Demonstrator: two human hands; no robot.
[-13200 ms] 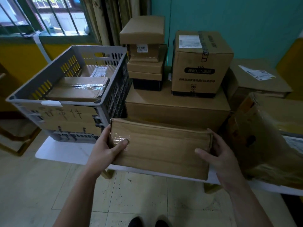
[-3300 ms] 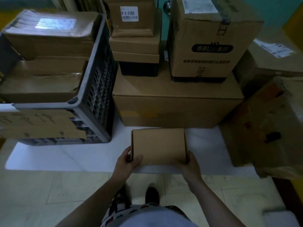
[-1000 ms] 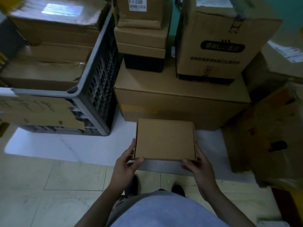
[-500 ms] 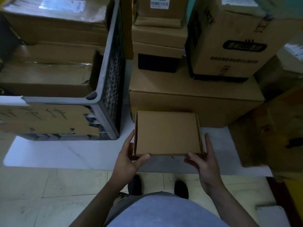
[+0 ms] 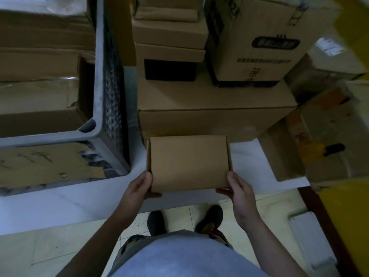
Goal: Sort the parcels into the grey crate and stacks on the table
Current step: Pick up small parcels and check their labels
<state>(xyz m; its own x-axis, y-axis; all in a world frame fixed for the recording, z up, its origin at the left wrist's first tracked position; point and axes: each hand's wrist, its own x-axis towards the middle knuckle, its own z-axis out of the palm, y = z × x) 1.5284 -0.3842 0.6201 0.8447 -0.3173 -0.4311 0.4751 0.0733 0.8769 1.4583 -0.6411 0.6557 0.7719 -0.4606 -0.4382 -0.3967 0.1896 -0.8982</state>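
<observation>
Both hands clasp one item: the small plain box (image 5: 189, 162), brown cardboard, lid shut, no label showing.
- Left hand (image 5: 139, 186): curled round the near left corner, thumb along the near edge.
- Right hand (image 5: 239, 188): curled round the near right corner, thumb likewise along the near edge.
- Position of the box: level, over the front part of the white table (image 5: 60, 200), just right of the grey crate (image 5: 99, 76) and close before the wide flat carton (image 5: 209, 116). Whether its underside touches the table cannot be told.

Grey crate: on the table at left, holding several brown parcels (image 5: 40, 92), some under glossy tape. A cardboard sign (image 5: 40, 162) with handwritten marks is fixed to its near wall.

Wide flat carton: base of the middle stack. On it, left, a black box (image 5: 169, 69) with small brown boxes (image 5: 169, 33) piled above; right, a tall printed carton (image 5: 259, 47).

Far right: a crumpled, worn carton (image 5: 329, 146) at the table's end.

Below: a pale shirt front and two dark shoes (image 5: 156, 219) on a tiled floor.
</observation>
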